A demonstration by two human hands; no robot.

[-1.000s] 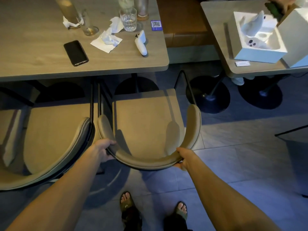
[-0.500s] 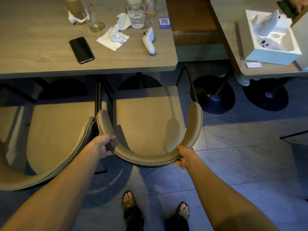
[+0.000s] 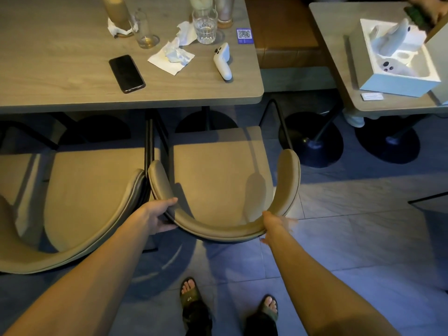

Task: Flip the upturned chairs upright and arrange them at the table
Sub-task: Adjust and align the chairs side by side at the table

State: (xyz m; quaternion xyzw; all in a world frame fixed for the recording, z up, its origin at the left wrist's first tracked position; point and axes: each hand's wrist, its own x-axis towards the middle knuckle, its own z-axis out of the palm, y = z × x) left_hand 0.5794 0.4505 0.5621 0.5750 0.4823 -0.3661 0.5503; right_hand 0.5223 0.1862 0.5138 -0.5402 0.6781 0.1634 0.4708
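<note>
Two tan upholstered chairs stand upright at the wooden table. The right chair has its seat front at the table's edge and its curved backrest faces me. My left hand wraps the left rear of that backrest, thumb on top and fingers under it. At the backrest's right rear is my right hand; it is blurred, its fingers spread out to the right, and it touches the outer side without gripping. The left chair stands close beside the right one, their backrests almost touching.
On the table lie a black phone, crumpled napkins, glasses and a white controller. A second table at right carries a white box. Round black table bases stand on the tiled floor. My sandalled feet are below.
The right chair has slid a little toward the table. My right hand has loosened from the backrest and its fingers have spread. My left hand keeps its hold.
</note>
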